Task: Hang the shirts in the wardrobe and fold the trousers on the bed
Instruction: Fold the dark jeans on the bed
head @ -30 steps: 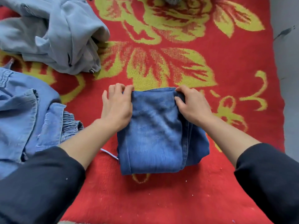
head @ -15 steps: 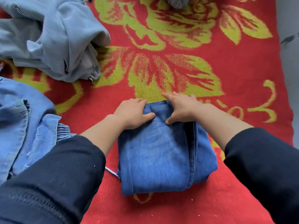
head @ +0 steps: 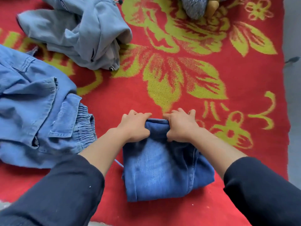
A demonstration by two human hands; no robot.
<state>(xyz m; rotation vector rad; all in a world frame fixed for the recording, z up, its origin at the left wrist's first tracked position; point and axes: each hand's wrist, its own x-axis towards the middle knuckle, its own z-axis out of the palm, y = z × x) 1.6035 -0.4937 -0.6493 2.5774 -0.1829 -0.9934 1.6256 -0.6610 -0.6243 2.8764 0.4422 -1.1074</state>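
Clutching the far edge of the folded jeans [head: 162, 168] with both hands now, no longer laid flatter on top of that edge with fingers stretched forward as half a second ago. Drawn in near the middle of the edge, not set out at its two far corners as a second ago.

Gripping with the left hand [head: 135, 126]: fingers hooked over the far side of the fold, thumb tucked against the denim on the near side. Gripping the same way with the right hand [head: 180, 126], just beside the left and apart from it, with only a narrow strip of blue edge showing between. Pinching the layers from both sides, knuckles raised, forearms bare up to the dark sleeves [head: 57, 193] at the bottom of the view.

Lying as a thick squarish bundle on the red blanket [head: 244, 79] with yellow-green flowers, near and central, between the two forearms, with a stitched seam down its right part. Trailing out at its left edge, a thin blue cord [head: 118, 163].

Heaped at the left, a crumpled light blue denim garment [head: 32, 111] with an elastic waistband. Farther off, at the upper left, a rumpled grey garment [head: 78, 33]. Cut off by the top edge, a grey plush toy [head: 195, 7]. Running along the right, past the blanket, grey floor [head: 294, 111].
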